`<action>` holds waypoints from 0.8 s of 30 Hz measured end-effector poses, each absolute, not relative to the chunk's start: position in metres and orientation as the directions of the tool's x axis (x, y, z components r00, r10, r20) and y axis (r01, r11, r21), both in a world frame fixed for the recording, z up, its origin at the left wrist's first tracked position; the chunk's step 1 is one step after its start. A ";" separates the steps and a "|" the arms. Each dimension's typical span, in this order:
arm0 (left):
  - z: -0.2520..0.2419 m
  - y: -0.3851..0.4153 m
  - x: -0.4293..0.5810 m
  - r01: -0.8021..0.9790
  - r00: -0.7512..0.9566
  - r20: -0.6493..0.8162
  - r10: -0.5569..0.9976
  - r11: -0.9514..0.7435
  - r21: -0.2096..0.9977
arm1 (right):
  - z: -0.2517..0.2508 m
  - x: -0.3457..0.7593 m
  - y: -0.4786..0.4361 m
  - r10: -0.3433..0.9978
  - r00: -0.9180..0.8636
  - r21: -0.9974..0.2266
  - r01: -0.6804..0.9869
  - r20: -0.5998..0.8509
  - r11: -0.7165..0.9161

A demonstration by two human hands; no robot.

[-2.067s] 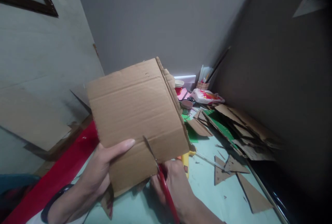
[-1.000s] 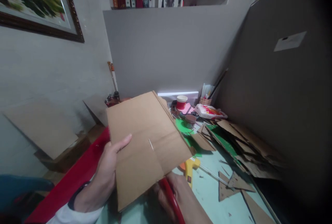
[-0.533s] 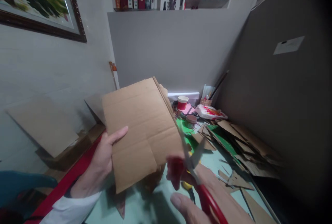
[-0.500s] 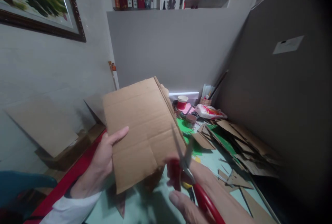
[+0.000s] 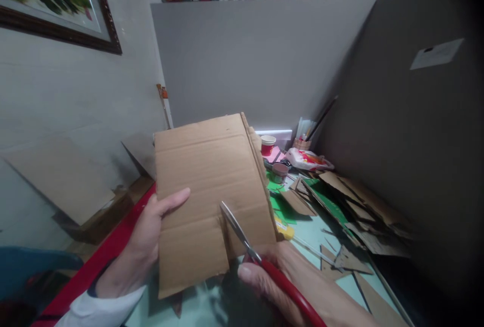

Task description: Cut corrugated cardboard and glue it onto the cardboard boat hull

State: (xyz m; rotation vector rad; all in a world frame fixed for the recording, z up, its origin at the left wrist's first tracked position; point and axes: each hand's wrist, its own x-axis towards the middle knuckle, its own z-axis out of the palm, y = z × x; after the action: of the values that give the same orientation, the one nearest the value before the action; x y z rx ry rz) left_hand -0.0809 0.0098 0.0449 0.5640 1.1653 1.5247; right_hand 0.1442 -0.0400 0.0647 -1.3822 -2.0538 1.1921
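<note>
A folded brown cardboard piece [image 5: 204, 170], several layers thick at its right edge, is held up above the table. My left hand [image 5: 149, 231] grips its left side, thumb flat on the front face, other fingers hidden behind. Red-handled scissors [image 5: 237, 228] are in my right hand [image 5: 282, 271], which is closed around the handle. One scissor blade lies across the front of the cardboard; the other is out of sight. Beside the blade, a slit runs up from the cardboard's lower edge.
Cardboard offcuts [image 5: 351, 261] and a stack of cardboard sheets [image 5: 363, 206] lie on the right. Behind stand a red-and-white cup [image 5: 268, 146], a small round tub [image 5: 280, 173] and a red-and-white soft package [image 5: 308, 159]. A yellow item [image 5: 284, 229] lies near my right wrist.
The scissors have gone from spread blades in front of the cardboard's right side to its lower edge, with one blade over its face. A slit there gapes open. The cardboard has turned slightly.
</note>
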 end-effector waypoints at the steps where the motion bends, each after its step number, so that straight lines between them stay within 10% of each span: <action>1: 0.045 0.010 -0.081 -0.450 -0.308 -0.214 0.927 0.056 0.891 | 0.065 0.144 -0.040 0.885 -0.444 -0.822 0.550 -0.140 0.146; 9: 0.040 0.009 -0.079 -0.285 -0.351 -0.001 0.936 -0.106 0.953 | 0.062 0.141 -0.031 0.861 -0.487 -0.832 0.531 -0.146 0.159; 24: 0.040 0.008 -0.083 -0.295 -0.315 -0.065 0.947 -0.033 0.955 | 0.051 0.149 -0.019 0.765 -0.622 -0.845 0.491 -0.168 0.214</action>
State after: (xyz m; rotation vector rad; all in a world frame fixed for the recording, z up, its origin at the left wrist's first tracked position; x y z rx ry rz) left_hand -0.0828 0.0082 0.0403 0.7961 1.2120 1.5574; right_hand 0.1489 -0.0191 0.0510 -1.1818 -2.2063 1.3664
